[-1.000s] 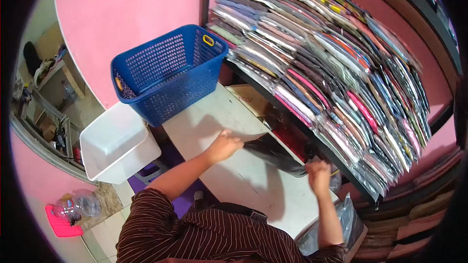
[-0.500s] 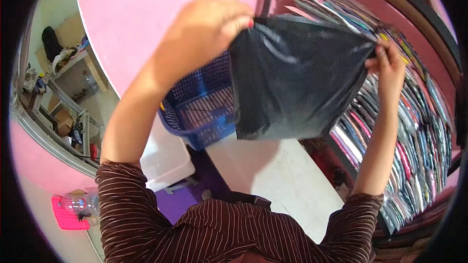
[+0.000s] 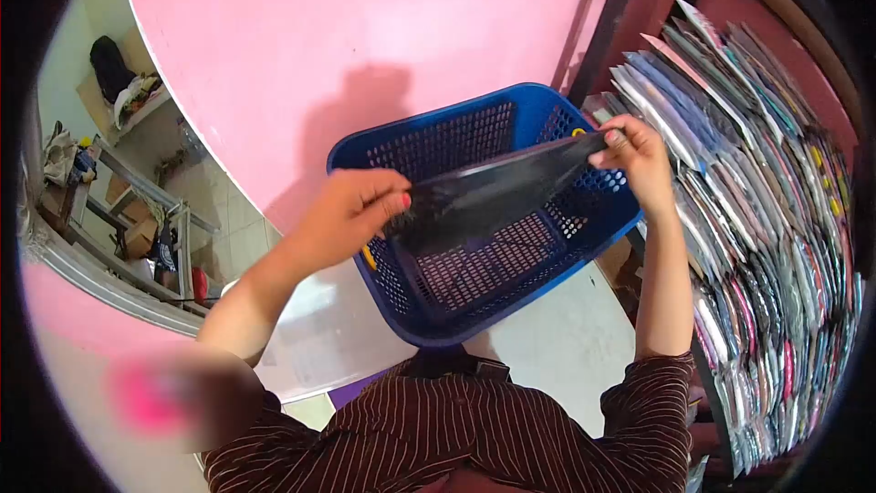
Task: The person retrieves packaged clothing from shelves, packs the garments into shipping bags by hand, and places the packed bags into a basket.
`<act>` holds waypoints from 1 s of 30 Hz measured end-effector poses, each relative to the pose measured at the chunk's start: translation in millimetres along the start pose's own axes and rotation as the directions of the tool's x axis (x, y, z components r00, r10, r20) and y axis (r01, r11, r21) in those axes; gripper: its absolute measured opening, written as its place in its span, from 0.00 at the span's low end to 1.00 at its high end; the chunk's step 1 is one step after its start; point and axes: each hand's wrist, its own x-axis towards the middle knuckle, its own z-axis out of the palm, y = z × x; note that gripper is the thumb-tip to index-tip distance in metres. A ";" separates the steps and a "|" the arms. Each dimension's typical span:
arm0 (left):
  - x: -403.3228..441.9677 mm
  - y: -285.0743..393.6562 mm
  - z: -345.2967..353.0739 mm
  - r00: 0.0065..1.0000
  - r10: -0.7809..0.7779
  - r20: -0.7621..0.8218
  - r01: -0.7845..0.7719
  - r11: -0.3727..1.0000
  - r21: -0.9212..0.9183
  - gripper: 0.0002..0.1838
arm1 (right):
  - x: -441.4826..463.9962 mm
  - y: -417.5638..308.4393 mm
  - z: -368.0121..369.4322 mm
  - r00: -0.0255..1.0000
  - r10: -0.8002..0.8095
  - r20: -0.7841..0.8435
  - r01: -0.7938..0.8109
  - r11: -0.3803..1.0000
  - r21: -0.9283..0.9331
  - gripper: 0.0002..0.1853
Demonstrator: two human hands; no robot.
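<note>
A flat black plastic bag point(image 3: 484, 205) stretches between my two hands over a blue plastic basket point(image 3: 531, 123). My left hand point(image 3: 356, 215) pinches one upper corner between thumb and fingers. The opposite corner is gripped by my right hand point(image 3: 639, 164), close to the basket's right rim. The bag hangs tilted along its top edge and covers part of the basket's perforated inside. No other item shows in the visible part of the basket, though the area behind the bag is hidden.
The basket stands on white surfaces point(image 3: 538, 319) against a pink wall point(image 3: 365, 18). On the right, a rack holds many plastic-wrapped folded items point(image 3: 757, 246). To the left, an opening shows a cluttered floor with a cardboard box point(image 3: 139, 237).
Both hands have come down with the black bag, from held up high to just over the basket. The bag now tilts away, and my view shows more of the basket.
</note>
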 end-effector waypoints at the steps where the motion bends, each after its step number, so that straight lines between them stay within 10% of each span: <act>1: -0.9 -15.8 6.4 0.990 -0.118 0.073 0.128 0.979 -0.161 0.07 | 6.4 9.0 7.3 0.997 0.063 0.046 -0.062 0.998 -0.031 0.05; 6: 17.2 -106.2 36.1 0.866 -0.393 0.310 0.491 0.787 -0.374 0.07 | 55.9 107.2 52.8 0.916 0.346 0.204 -0.310 0.931 -0.192 0.07; 9: 25.9 -147.9 56.6 0.786 -0.528 0.321 0.577 0.813 -0.076 0.10 | 68.8 171.4 90.8 0.846 0.475 0.241 -0.396 0.863 -0.314 0.10; 11: 37.2 -164.8 64.7 0.908 -0.383 0.170 0.213 0.770 0.602 0.16 | 84.4 207.7 110.8 0.824 0.510 0.246 -0.453 0.854 -0.255 0.10; 12: 45.2 -170.5 65.8 0.908 -0.384 0.166 0.216 0.770 0.600 0.16 | 92.0 216.2 118.6 0.804 0.539 0.252 -0.504 0.842 -0.195 0.11; 16: 70.0 -192.5 70.3 0.804 -0.564 0.188 0.249 0.607 0.755 0.20 | 101.6 202.9 149.1 0.879 0.437 0.192 -0.281 0.800 -0.530 0.11; 20: 74.2 -215.0 73.6 0.737 -0.667 0.111 0.329 0.497 0.803 0.18 | 109.4 274.1 171.0 0.803 0.527 0.277 -0.447 0.841 -0.306 0.27; 24: 68.3 -189.6 68.4 0.826 -0.556 -0.098 0.418 0.487 0.767 0.22 | 87.1 259.0 173.8 0.899 0.318 0.300 0.019 0.658 -0.753 0.40; 30: 44.1 -126.6 53.9 0.930 -0.366 -0.006 0.271 0.676 0.685 0.25 | 70.8 202.9 121.8 0.924 0.238 0.300 0.022 0.748 -0.663 0.34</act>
